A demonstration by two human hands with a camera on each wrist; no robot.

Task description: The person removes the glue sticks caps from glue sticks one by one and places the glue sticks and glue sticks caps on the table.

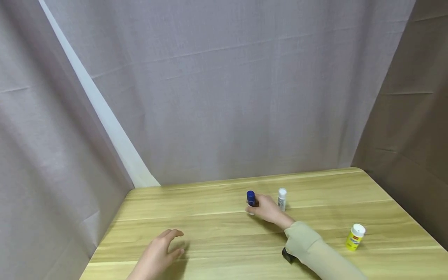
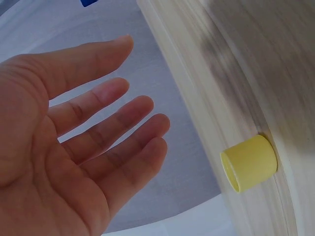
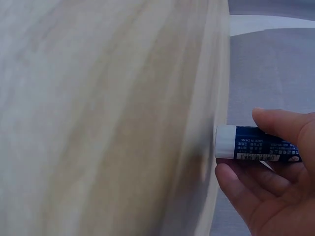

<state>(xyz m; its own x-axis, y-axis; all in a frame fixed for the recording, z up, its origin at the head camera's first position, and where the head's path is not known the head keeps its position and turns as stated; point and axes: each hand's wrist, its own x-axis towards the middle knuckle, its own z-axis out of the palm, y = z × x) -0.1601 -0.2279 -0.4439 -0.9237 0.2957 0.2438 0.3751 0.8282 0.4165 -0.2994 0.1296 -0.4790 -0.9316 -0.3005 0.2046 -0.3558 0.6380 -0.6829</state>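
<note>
Glue stick (image 3: 256,145); label print unreadable

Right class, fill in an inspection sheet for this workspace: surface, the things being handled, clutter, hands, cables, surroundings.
Surface: light wooden table, grain running across it.
Things handled: blue glue stick, upright on the table, blue cap on top, white base down.
Clutter: white-capped stick upright just right of the right hand; yellow bottle with a white cap near the right edge; small dark object under the right sleeve, too hidden to identify.
Hands: right hand grips the blue glue stick; left hand hovers with fingers spread, holding nothing.
Cables: nothing seen.
Surroundings: grey cloth curtains behind and on both sides.
</note>
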